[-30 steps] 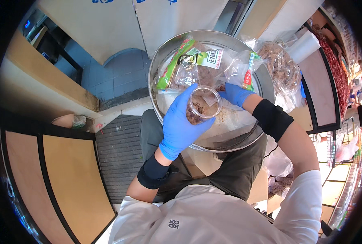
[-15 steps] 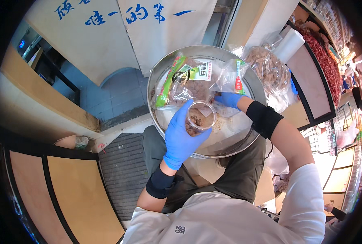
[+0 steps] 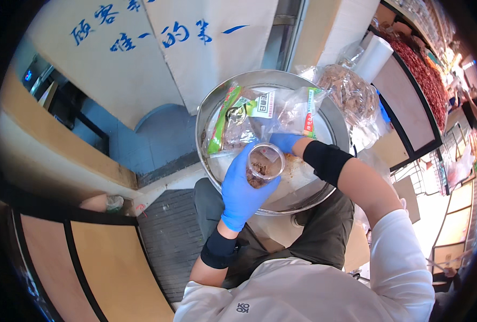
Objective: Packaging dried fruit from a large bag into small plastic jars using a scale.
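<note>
My left hand (image 3: 244,188), in a blue glove, is wrapped round a clear plastic cup (image 3: 265,162) that is partly filled with brown dried bits. Just behind the cup, my right hand (image 3: 285,141), also gloved in blue, reaches in beside the open plastic bags; its fingers are hidden. A clear bag with a green edge (image 3: 241,126) and brown contents lies on the left. To its right is a second clear bag (image 3: 295,111) with a green and red label. Both bags lie in a large round metal pan (image 3: 316,166) in front of me, with brown crumbs on its bottom.
A big clear bag of brown dried slices (image 3: 351,91) and a white plastic roll (image 3: 373,58) stand beyond the pan's right side. Farther right is a bin of red dried goods (image 3: 418,75). A cloth curtain (image 3: 115,64) hangs ahead, and a wooden cabinet (image 3: 115,263) stands at lower left.
My right hand has moved left, in close behind the cup. The cup stays in my left hand. The view has shifted a little, and the right bag's label has tilted.
</note>
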Demonstrator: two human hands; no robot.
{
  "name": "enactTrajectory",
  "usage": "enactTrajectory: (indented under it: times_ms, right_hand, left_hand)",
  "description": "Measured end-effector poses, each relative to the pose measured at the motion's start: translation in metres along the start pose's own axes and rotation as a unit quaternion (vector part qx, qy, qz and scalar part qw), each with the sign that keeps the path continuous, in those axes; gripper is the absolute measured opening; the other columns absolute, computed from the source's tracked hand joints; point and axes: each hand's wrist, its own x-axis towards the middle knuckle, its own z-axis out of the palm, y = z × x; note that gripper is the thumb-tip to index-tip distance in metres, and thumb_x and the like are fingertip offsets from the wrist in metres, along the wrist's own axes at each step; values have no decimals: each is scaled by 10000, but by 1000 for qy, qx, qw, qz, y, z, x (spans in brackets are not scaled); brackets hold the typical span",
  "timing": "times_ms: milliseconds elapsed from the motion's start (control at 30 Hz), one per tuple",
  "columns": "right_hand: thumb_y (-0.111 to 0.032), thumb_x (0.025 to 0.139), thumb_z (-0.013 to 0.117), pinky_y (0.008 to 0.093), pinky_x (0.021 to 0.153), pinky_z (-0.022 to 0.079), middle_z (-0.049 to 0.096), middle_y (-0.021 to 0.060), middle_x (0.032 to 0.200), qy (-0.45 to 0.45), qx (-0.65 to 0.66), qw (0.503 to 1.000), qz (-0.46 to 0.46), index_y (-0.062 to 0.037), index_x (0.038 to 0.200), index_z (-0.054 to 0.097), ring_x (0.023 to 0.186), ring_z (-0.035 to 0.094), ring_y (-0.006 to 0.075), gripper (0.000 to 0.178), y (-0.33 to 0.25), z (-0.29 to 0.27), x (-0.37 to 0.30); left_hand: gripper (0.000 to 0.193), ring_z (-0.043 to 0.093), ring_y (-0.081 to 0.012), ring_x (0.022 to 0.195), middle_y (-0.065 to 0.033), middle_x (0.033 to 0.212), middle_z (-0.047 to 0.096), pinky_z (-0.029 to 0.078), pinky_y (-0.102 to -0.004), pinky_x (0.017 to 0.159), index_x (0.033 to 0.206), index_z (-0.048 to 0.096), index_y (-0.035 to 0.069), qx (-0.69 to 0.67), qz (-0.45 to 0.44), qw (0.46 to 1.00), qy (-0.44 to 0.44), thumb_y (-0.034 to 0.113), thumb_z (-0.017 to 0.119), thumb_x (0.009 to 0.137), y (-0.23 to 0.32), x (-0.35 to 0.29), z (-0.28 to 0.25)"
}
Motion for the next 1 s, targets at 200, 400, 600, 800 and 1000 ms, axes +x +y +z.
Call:
enactTrajectory:
  times_ms: [200,400,600,800,1000]
  right_hand:
    - [-362,910,575,385,835,532,695,169,1097,98,-87,978,-160,-45,1221,639,921,669,305,448,-52,-8,-39]
    - [-343,873,597,397,826,539,698,173,1104,66,-177,976,-106,-35,1169,669,942,678,322,434,-2,16,31]
    - [-224,848,592,437,798,548,709,185,1048,187,-205,960,-44,-44,1033,727,927,688,361,292,-3,26,21]
    - [-216,866,582,447,802,548,696,200,1022,339,-161,926,-24,-34,1071,677,916,681,369,290,-16,43,20]
    - [-229,910,541,439,841,541,665,184,1114,326,-151,933,-9,-31,1117,651,963,664,340,307,20,56,73]
  left_hand:
    - [834,566,-260,1189,-155,1309,574,452,-386,1019,1373,472,1,20,-47,998,-21,171,880,665,-6,-7,-8]
    - [898,515,-272,1240,-165,1343,534,390,-401,1071,1426,417,4,-29,-70,997,-25,55,854,643,-3,-5,1]
    - [902,512,-263,1244,-158,1357,519,387,-396,1075,1438,398,7,-34,-40,998,-30,29,839,652,-9,-3,9]
    - [887,526,-259,1223,-151,1357,518,405,-387,1062,1433,401,7,-18,-17,1000,-12,50,842,666,-22,-3,7]
    - [881,531,-254,1210,-151,1343,523,416,-387,1051,1428,405,10,-35,-15,999,-13,62,853,671,-18,-1,13]
